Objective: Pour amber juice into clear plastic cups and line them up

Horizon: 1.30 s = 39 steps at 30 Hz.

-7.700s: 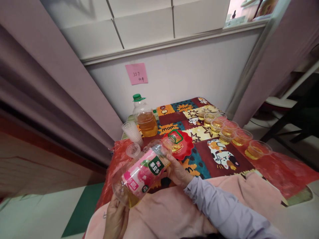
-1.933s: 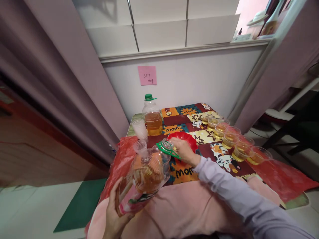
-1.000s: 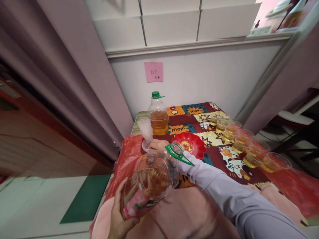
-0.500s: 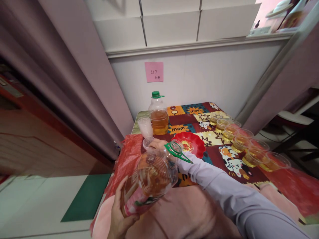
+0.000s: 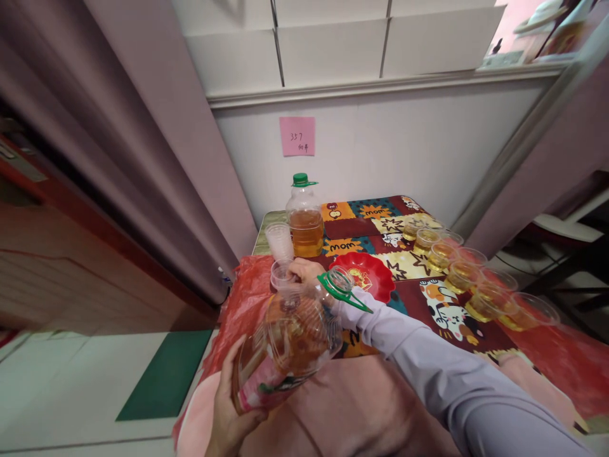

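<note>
My left hand [image 5: 231,414] grips the base of a big clear bottle [image 5: 285,343] with a pink label and amber liquid, held tilted, its open neck and green ring handle [image 5: 343,289] pointing away from me. My right hand [image 5: 304,271] reaches behind the bottle's neck and closes on an empty clear plastic cup [image 5: 282,275] on the red plastic sheet. A stack of clear cups [image 5: 279,241] stands just beyond it.
A second bottle with a green cap [image 5: 304,216] stands at the back of the patterned table [image 5: 361,222]. A red dish [image 5: 366,277] lies mid-table. Several filled cups [image 5: 476,279] line the right side. A curtain hangs at left; a pink note [image 5: 297,136] is on the wall.
My right hand moved left from the red dish to the empty cup by the stack and took hold of it. My left hand turned the bottle base-down and keeps it tilted.
</note>
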Each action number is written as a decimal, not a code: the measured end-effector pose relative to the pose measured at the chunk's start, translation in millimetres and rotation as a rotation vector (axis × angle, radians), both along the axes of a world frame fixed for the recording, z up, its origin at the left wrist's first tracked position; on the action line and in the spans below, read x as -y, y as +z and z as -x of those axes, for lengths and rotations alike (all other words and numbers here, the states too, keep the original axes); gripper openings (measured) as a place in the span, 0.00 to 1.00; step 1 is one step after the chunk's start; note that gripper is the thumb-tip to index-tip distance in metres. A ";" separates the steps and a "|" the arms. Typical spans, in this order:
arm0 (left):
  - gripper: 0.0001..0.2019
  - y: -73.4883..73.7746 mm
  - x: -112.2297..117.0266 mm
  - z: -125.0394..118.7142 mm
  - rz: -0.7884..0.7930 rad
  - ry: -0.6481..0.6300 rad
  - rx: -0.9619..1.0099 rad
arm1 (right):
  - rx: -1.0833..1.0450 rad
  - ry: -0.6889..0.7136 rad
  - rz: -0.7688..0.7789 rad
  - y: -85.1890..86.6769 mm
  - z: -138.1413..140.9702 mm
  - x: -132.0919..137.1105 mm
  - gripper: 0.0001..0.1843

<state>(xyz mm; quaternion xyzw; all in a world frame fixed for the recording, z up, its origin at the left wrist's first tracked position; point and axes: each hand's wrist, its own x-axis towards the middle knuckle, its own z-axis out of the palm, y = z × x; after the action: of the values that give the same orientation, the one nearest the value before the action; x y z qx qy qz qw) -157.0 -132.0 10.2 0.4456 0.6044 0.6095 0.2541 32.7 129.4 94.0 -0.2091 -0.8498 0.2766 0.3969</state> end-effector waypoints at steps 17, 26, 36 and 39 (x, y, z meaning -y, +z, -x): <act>0.64 3.0 -1.6 2.2 0.026 0.026 -0.041 | -0.019 -0.390 -0.191 -6.5 -127.4 -22.8 0.10; 0.62 -0.2 -2.5 4.3 0.069 0.084 -0.053 | 0.268 -0.439 -0.215 -47.9 -191.9 2.5 0.12; 0.60 4.1 -1.5 -1.3 0.058 0.097 -0.080 | 0.185 -0.500 -0.220 -50.3 -194.0 9.4 0.22; 0.60 7.9 -1.2 -4.6 0.066 0.105 -0.094 | -0.005 -0.523 -0.160 -40.8 -195.1 21.4 0.27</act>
<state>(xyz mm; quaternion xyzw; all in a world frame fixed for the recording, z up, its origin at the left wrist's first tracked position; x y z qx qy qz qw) -152.4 -130.9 18.1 0.4327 0.6579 0.5804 0.2076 227.8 108.1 53.2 -0.3890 -0.7851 0.0971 0.4722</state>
